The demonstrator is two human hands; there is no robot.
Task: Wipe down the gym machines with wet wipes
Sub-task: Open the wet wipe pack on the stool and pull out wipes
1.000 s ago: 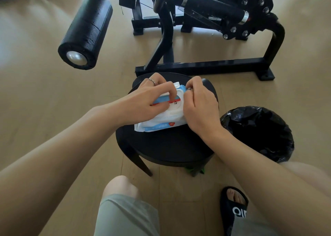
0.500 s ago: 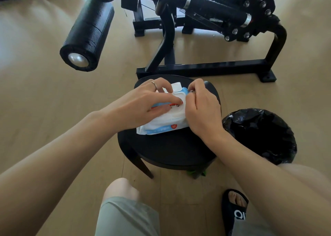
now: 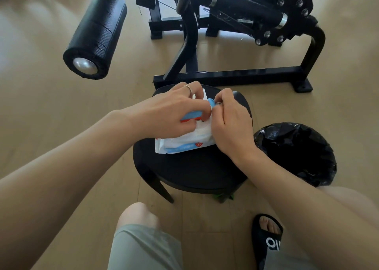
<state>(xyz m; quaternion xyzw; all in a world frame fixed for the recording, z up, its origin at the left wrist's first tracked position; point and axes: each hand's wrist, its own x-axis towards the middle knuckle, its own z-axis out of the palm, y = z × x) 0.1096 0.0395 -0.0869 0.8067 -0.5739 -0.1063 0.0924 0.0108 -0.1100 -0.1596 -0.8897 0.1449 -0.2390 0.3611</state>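
Little moved | left hand, right hand still pinching wipes pack | stool

A round black stool stands on the pale wood floor. Just right of it sits a bin lined with a black bag. A black slide sandal shows below.

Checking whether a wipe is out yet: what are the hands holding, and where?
Both hands grip the wet wipes pack on the stool: left hand over its top, right hand pinching its far edge.
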